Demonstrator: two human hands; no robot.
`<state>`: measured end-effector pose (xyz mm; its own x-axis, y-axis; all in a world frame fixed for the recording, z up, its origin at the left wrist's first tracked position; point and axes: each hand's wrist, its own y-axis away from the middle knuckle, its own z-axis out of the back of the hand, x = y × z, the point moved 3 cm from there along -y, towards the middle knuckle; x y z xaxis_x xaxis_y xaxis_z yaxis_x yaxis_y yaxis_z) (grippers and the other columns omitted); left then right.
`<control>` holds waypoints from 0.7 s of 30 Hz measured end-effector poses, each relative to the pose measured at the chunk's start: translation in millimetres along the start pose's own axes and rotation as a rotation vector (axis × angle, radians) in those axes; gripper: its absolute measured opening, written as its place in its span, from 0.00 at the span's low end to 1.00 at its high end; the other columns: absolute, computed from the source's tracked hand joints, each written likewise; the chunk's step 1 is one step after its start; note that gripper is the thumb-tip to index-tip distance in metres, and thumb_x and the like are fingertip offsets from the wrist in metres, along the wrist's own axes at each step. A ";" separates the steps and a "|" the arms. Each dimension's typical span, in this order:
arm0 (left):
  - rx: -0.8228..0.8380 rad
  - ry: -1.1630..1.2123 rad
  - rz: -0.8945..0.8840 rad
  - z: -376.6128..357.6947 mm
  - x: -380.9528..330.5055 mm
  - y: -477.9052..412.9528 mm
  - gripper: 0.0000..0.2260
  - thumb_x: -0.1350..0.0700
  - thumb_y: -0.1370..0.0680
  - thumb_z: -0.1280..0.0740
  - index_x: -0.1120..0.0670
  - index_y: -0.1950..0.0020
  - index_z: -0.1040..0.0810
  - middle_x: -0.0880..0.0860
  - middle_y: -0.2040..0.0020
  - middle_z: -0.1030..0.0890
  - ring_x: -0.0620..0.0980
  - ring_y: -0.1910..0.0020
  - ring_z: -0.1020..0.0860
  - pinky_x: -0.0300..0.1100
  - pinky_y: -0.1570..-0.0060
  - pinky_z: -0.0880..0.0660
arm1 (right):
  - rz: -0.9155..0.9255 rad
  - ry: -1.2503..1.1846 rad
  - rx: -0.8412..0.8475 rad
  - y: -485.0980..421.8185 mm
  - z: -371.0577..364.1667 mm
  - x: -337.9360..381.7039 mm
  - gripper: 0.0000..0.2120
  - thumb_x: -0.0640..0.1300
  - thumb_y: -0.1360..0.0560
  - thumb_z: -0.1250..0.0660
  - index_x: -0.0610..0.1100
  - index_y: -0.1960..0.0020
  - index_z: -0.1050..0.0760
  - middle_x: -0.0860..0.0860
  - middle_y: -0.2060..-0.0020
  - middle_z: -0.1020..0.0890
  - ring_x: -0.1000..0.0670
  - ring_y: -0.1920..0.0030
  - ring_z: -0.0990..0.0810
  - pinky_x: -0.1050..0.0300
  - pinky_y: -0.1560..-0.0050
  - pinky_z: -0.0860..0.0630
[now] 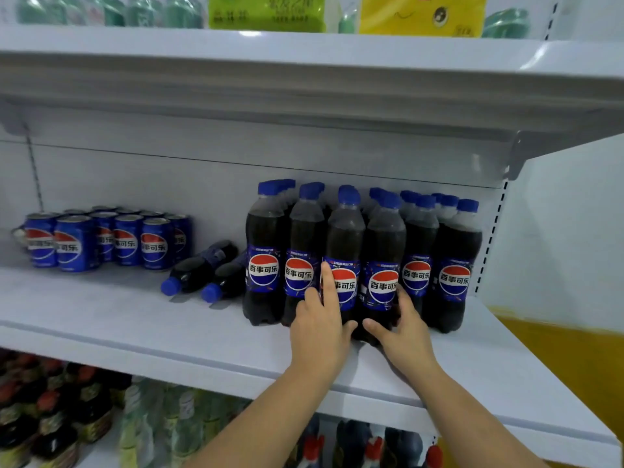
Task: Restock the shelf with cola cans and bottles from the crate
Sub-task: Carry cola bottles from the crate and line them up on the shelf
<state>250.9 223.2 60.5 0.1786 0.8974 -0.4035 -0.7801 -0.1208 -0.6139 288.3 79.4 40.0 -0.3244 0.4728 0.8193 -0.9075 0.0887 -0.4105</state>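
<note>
Clasped the third cola bottle (346,238) of the front row low on its body with the left grip (320,319), forefinger laid straight up along the label, thumb wrapped round the foot. Clasped the fourth cola bottle (385,244) beside it with the right grip (403,324), fingers curled behind the right side, thumb in front at the foot. Found both upright on the shelf (135,319), near its front edge and toward its right end, seemingly a little forward of their neighbours in the block of cola bottles (452,265).

Judged the step as seating these two into the row. Best done by sliding both straight toward the back wall, feet flat on the shelf, until level with the row, labels turned forward. Better to press low, to avoid tipping a bottle against those behind.

Noticed two lying cola bottles (202,268) just left of the block, on their sides, caps toward the front edge. Probably waiting to be stood up, and likely to roll if knocked by the left elbow. Noticed the cola cans (101,243) upright in a group toward the left end, well apart from both grips. Saw the upper shelf (304,82) not far above the caps, so little room for lifting over the row. Saw other drinks (67,417) on the level below. Did not see the crate.
</note>
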 end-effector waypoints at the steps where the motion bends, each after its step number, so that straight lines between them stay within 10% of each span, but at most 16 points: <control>1: 0.012 -0.020 0.018 -2.0 -1.1 -2.0 0.49 0.46 0.29 0.28 0.55 0.23 0.60 0.59 0.41 0.28 0.56 0.47 0.24 0.47 0.51 0.24 | -0.004 0.006 -0.007 -0.4 0.4 -0.6 0.40 0.42 0.32 0.26 0.56 0.27 0.43 0.51 0.34 0.28 0.50 0.35 0.29 0.47 0.34 0.30; 6: -0.109 -0.180 0.031 -11.7 -6.7 -16.1 0.55 0.40 0.52 0.19 0.61 0.31 0.36 0.55 0.61 0.22 0.49 0.71 0.22 0.39 0.79 0.28 | 0.009 0.057 -0.071 -0.8 3.3 -1.8 0.41 0.43 0.33 0.25 0.52 0.26 0.42 0.49 0.34 0.28 0.48 0.36 0.28 0.47 0.35 0.30; 21: -0.099 -0.175 -0.089 -24.9 3.4 -10.5 0.52 0.44 0.48 0.18 0.61 0.31 0.36 0.57 0.63 0.25 0.47 0.81 0.29 0.37 0.84 0.33 | -0.041 -0.023 -0.053 -3.1 2.3 -8.2 0.42 0.43 0.32 0.25 0.57 0.26 0.44 0.51 0.33 0.30 0.49 0.33 0.30 0.44 0.34 0.30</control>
<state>274.7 216.9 48.7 0.1307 0.9654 -0.2255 -0.7015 -0.0707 -0.7091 293.1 73.2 35.4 -0.2939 0.4480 0.8443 -0.9048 0.1543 -0.3969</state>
